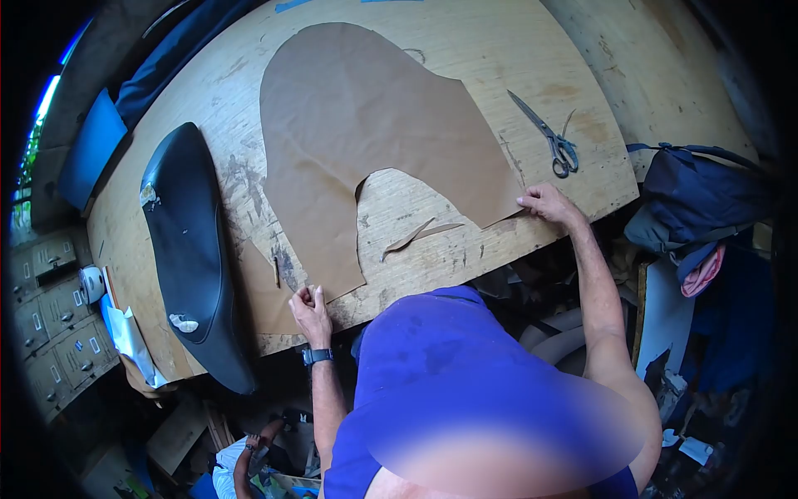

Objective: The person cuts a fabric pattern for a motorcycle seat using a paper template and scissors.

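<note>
A large brown leather-like sheet (332,108), cut in an arch shape, lies spread on the wooden table. My left hand (310,314) is closed at its lower left corner, fingers pinched on the edge. At its lower right edge, my right hand (549,205) pinches the other leg of the sheet. Narrow brown offcuts (409,239) rest in the gap between the two legs. Scissors (547,133) with dark handles lie just beyond my right hand. Left of the sheet is a long black motorcycle seat (189,249) with torn patches in its cover.
Another brown piece (264,291) lies partly beside the seat. A dark backpack (702,200) stands at the table's right end. Drawers (62,308) and a folded white sheet (133,337) are at the left. Another person (237,466) is low down at the bottom left.
</note>
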Motion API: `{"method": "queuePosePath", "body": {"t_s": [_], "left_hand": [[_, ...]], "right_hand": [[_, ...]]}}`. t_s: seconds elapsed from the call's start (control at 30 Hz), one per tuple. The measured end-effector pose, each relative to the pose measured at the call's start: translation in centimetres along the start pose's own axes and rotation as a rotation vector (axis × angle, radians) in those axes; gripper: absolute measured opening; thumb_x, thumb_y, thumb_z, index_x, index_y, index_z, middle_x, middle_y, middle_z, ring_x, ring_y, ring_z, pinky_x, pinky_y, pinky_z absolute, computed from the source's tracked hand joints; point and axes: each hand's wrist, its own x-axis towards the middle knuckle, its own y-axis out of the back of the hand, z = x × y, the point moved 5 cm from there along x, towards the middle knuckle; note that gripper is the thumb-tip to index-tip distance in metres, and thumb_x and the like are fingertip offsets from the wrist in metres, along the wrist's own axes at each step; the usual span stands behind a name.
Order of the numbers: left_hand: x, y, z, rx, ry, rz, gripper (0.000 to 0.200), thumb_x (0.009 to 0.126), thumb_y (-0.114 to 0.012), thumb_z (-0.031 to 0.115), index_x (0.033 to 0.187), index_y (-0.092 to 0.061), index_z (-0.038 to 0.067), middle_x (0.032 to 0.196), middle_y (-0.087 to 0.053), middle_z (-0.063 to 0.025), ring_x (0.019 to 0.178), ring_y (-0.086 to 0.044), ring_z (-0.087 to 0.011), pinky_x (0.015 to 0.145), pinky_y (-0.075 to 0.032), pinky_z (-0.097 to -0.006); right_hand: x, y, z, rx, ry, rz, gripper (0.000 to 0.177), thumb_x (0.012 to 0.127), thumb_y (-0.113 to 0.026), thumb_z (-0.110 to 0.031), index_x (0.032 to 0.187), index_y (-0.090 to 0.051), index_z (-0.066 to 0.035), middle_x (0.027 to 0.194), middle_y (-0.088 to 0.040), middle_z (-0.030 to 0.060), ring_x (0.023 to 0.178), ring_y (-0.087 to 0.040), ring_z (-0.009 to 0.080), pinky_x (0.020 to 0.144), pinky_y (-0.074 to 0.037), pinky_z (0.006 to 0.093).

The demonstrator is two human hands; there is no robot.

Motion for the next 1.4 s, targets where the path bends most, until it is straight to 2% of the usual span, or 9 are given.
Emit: {"method": "queuePosePath", "body": {"t_s": [0.27, 0.4, 0.57, 0.8, 0.97, 1.1, 1.13, 1.27, 1.4], "left_hand": [[1.3, -0.2, -1.0, 0.203, 0.153, -0.359, 0.020, 0.089, -0.075, 0.020, 0.093, -0.066, 0.002, 0.095, -0.068, -0.0144, 0.093, -0.064, -0.0350, 0.087, -0.049, -0.0482], [0.5, 2.6, 1.0, 0.356, -0.032, -0.209, 0.027, 0.088, -0.073, 0.012, 0.112, -0.064, 0.004, 0.124, -0.065, -0.0168, 0.115, -0.060, -0.0357, 0.098, -0.046, -0.0500], [3.0, -1.3, 11.3, 0.192, -0.533, -0.161, 0.045, 0.095, -0.064, 0.008, 0.140, -0.057, 0.006, 0.149, -0.052, -0.0205, 0.140, -0.046, -0.0391, 0.118, -0.036, -0.0486], [3.2, -10.5, 13.4, 0.457, -0.870, -0.416, 0.066, 0.102, -0.054, 0.042, 0.155, -0.040, 0.005, 0.164, -0.032, -0.0198, 0.154, -0.024, -0.0383, 0.126, -0.016, -0.0554], [2.5, -8.5, 13.3, 0.237, -0.788, -0.405, 0.067, 0.098, -0.063, 0.035, 0.154, -0.042, 0.005, 0.166, -0.029, -0.0202, 0.154, -0.025, -0.0389, 0.126, -0.019, -0.0550], [0.4, -8.8, 14.1, 0.073, -0.731, -0.408, 0.044, 0.094, -0.070, 0.017, 0.135, -0.061, 0.004, 0.139, -0.058, -0.0166, 0.135, -0.049, -0.0376, 0.115, -0.038, -0.0492], [-0.4, -8.9, 15.5, 0.025, -0.760, -0.383, 0.027, 0.093, -0.071, 0.013, 0.118, -0.070, 0.002, 0.115, -0.069, -0.0128, 0.111, -0.065, -0.0314, 0.097, -0.050, -0.0414], [-2.5, -12.1, 15.1, -0.261, -0.166, -0.723, 0.023, 0.098, -0.068, 0.019, 0.101, -0.073, -0.003, 0.088, -0.073, -0.0094, 0.074, -0.066, -0.0141, 0.069, -0.054, -0.0322], [-4.0, -17.2, 15.3, -0.304, 0.046, -1.093, 0.024, 0.099, -0.066, 0.022, 0.104, -0.073, 0.000, 0.088, -0.075, -0.0116, 0.081, -0.070, -0.0170, 0.072, -0.055, -0.0338]], "right_hand": [[0.5, 0.0, -0.7, -0.297, 0.053, 0.132, 0.027, 0.087, -0.076, -0.026, 0.087, -0.072, 0.001, 0.072, -0.068, 0.0095, 0.067, -0.061, 0.0169, 0.065, -0.051, 0.0365], [0.6, 3.0, 2.1, -0.291, 0.098, 0.242, 0.024, 0.087, -0.075, -0.023, 0.091, -0.072, 0.001, 0.072, -0.068, 0.0108, 0.067, -0.062, 0.0177, 0.066, -0.051, 0.0353], [-0.5, 8.2, -0.7, -0.513, 0.301, 0.874, 0.042, 0.092, -0.067, -0.018, 0.130, -0.061, -0.003, 0.120, -0.065, 0.0176, 0.113, -0.061, 0.0321, 0.100, -0.047, 0.0436], [1.9, 6.3, 2.9, -0.764, 0.302, 0.870, 0.052, 0.095, -0.065, -0.024, 0.143, -0.052, -0.006, 0.148, -0.048, 0.0191, 0.135, -0.045, 0.0400, 0.112, -0.037, 0.0528], [0.6, 5.9, 3.5, -0.640, 0.251, 0.819, 0.051, 0.095, -0.065, -0.023, 0.142, -0.053, -0.007, 0.139, -0.055, 0.0172, 0.129, -0.051, 0.0388, 0.108, -0.041, 0.0493], [1.0, 7.2, 1.7, -0.597, 0.120, 0.733, 0.041, 0.093, -0.066, -0.020, 0.130, -0.060, -0.005, 0.123, -0.064, 0.0165, 0.115, -0.060, 0.0391, 0.100, -0.047, 0.0489], [0.8, 7.7, 0.8, -0.580, 0.117, 0.699, 0.037, 0.092, -0.066, -0.019, 0.126, -0.062, -0.004, 0.116, -0.066, 0.0152, 0.108, -0.063, 0.0363, 0.093, -0.050, 0.0474], [-0.6, 9.2, 2.3, -0.050, -0.033, 0.277, 0.025, 0.091, -0.068, -0.018, 0.112, -0.065, -0.003, 0.091, -0.069, 0.0072, 0.080, -0.068, 0.0209, 0.064, -0.054, 0.0362], [-6.6, 4.0, 3.7, 0.208, -0.176, 0.101, 0.025, 0.093, -0.077, -0.031, 0.090, -0.064, -0.010, 0.068, -0.062, -0.0029, 0.054, -0.059, 0.0059, 0.047, -0.042, 0.0215]]}}
